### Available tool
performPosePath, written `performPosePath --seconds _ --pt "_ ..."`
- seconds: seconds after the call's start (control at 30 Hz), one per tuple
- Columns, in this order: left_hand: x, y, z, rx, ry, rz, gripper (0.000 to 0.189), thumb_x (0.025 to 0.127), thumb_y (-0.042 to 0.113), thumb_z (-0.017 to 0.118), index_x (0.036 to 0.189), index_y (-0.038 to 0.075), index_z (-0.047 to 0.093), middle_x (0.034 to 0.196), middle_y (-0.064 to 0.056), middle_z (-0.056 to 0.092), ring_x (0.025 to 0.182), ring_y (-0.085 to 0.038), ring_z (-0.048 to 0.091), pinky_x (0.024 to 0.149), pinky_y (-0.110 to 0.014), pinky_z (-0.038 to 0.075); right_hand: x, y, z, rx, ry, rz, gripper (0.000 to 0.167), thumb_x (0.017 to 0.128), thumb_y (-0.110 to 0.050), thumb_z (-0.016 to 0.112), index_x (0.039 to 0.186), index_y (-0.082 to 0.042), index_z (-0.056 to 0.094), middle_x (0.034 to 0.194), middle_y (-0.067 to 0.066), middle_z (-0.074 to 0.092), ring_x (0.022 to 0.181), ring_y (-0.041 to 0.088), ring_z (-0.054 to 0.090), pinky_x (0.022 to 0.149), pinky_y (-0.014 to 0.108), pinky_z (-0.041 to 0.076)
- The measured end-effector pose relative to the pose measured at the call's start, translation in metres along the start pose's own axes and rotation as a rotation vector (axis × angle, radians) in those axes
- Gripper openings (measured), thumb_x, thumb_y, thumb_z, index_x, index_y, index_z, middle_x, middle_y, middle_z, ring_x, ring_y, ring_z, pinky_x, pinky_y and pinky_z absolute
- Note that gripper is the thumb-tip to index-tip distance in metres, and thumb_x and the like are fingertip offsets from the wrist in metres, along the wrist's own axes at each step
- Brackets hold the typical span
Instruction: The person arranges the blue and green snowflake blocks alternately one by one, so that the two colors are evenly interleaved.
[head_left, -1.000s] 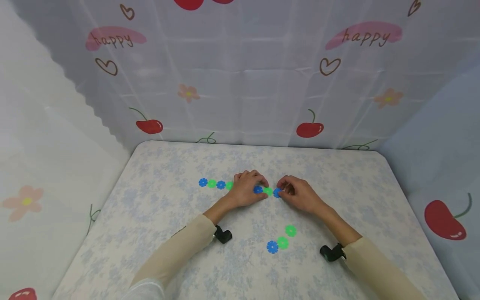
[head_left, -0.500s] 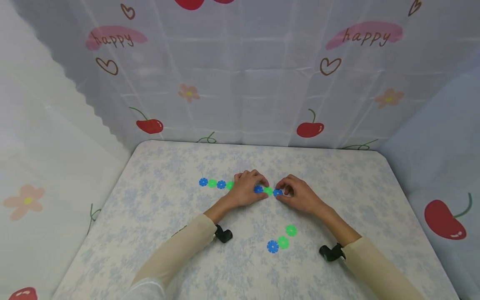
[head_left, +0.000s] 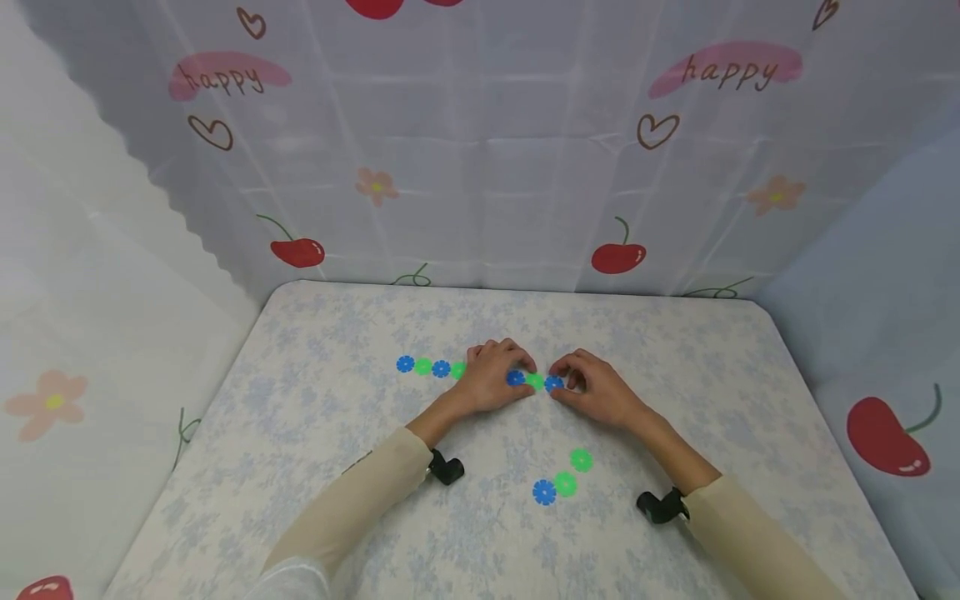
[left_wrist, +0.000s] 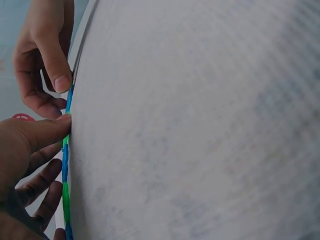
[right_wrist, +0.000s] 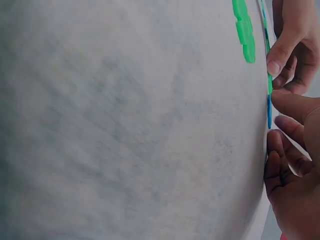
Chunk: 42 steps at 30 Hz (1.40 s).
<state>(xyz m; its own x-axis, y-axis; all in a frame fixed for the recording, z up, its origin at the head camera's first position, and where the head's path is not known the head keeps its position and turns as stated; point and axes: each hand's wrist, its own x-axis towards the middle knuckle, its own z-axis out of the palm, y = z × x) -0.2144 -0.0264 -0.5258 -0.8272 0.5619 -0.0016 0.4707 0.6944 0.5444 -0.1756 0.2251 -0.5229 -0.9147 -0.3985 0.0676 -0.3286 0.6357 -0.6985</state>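
Note:
A row of flat, notched plastic discs (head_left: 441, 368), alternating blue and green, runs across the middle of the table, and my left hand (head_left: 491, 379) covers part of it. My left thumb and forefinger pinch the edges of the green disc (head_left: 535, 382) towards the row's right end. Right beside that one is a blue disc (head_left: 554, 383), which my right hand (head_left: 600, 387) pinches between thumb and forefinger. In the right wrist view the blue disc (right_wrist: 269, 111) meets the green one edge to edge, both low and flat along the tabletop. My other right fingers are loosely curled.
Nearer to me lie a loose blue disc (head_left: 544, 492) and two green discs, one (head_left: 566, 483) right by the blue and another (head_left: 581, 460) further back. Black wrist cameras (head_left: 447, 468) sit at both cuffs. A printed curtain (head_left: 480, 167) stands behind the floral tabletop (head_left: 337, 333).
My right fingers have shifted slightly left, from the blue disc's right side to its near and far edges, so more of it shows. The left hand has stayed in place.

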Motion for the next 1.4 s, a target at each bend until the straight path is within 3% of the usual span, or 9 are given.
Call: performPosePath --seconds 0.13,0.27,0.47,0.67,0.8,1.1,1.4 --pt "0.001 0.003 -0.001 0.003 -0.009 0.000 0.028 0.098 0.042 0.079 0.122 0.029 0.073 0.133 0.003 0.063 0.125 -0.026 0.054 0.114 -0.061 0.029 -0.014 -0.003 -0.004 0.004 0.020 0.019 0.037 0.096 -0.022 0.083 0.129 -0.009 0.071 0.118 0.009 0.068 0.091 0.015 0.065 0.084 0.030 0.055" --pt "0.002 0.005 -0.003 0.007 -0.021 0.001 0.028 0.098 0.042 0.079 0.121 0.028 0.073 0.134 0.002 0.062 0.126 -0.027 0.053 0.113 -0.061 0.029 -0.037 -0.006 -0.006 0.002 0.012 0.008 0.032 0.096 -0.023 0.084 0.123 -0.011 0.072 0.114 0.006 0.069 0.090 0.015 0.064 0.083 0.029 0.054" --pt "0.000 0.005 -0.003 0.005 -0.035 -0.002 0.027 0.099 0.040 0.079 0.122 0.027 0.072 0.135 0.001 0.062 0.126 -0.027 0.052 0.114 -0.061 0.028 -0.070 -0.013 -0.003 -0.003 -0.051 -0.039 0.023 0.095 -0.026 0.085 0.115 -0.019 0.075 0.109 -0.003 0.069 0.092 0.012 0.061 0.085 0.029 0.053" --pt "0.001 0.007 0.001 -0.009 -0.034 0.028 0.033 0.098 0.042 0.078 0.127 0.026 0.072 0.136 0.000 0.062 0.127 -0.028 0.051 0.114 -0.061 0.027 -0.090 -0.020 -0.002 -0.041 -0.122 -0.088 0.023 0.094 -0.027 0.085 0.113 -0.022 0.073 0.112 -0.006 0.067 0.097 0.010 0.060 0.089 0.029 0.053" --pt "0.005 0.014 0.005 -0.002 -0.038 0.041 0.036 0.099 0.043 0.077 0.131 0.026 0.070 0.138 0.001 0.062 0.130 -0.027 0.051 0.115 -0.060 0.027 -0.093 -0.023 -0.005 -0.058 -0.161 -0.073 0.021 0.095 -0.026 0.084 0.112 -0.024 0.072 0.112 -0.007 0.065 0.100 0.008 0.060 0.092 0.028 0.054" --pt "0.012 0.023 0.014 0.012 -0.027 0.081 0.031 0.101 0.041 0.075 0.128 0.027 0.070 0.136 0.002 0.062 0.128 -0.026 0.052 0.116 -0.060 0.028 -0.090 -0.023 -0.009 -0.010 -0.183 -0.032 0.021 0.095 -0.025 0.085 0.106 -0.023 0.067 0.104 -0.007 0.064 0.093 0.011 0.060 0.086 0.028 0.052" --pt "0.013 0.025 0.017 0.008 0.005 0.092 0.026 0.100 0.041 0.076 0.124 0.029 0.073 0.133 0.004 0.063 0.124 -0.025 0.053 0.117 -0.061 0.028 -0.085 -0.018 -0.013 0.132 -0.170 -0.017 0.012 0.100 -0.013 0.078 0.107 -0.020 0.070 0.100 -0.005 0.071 0.085 0.008 0.063 0.080 0.027 0.053"
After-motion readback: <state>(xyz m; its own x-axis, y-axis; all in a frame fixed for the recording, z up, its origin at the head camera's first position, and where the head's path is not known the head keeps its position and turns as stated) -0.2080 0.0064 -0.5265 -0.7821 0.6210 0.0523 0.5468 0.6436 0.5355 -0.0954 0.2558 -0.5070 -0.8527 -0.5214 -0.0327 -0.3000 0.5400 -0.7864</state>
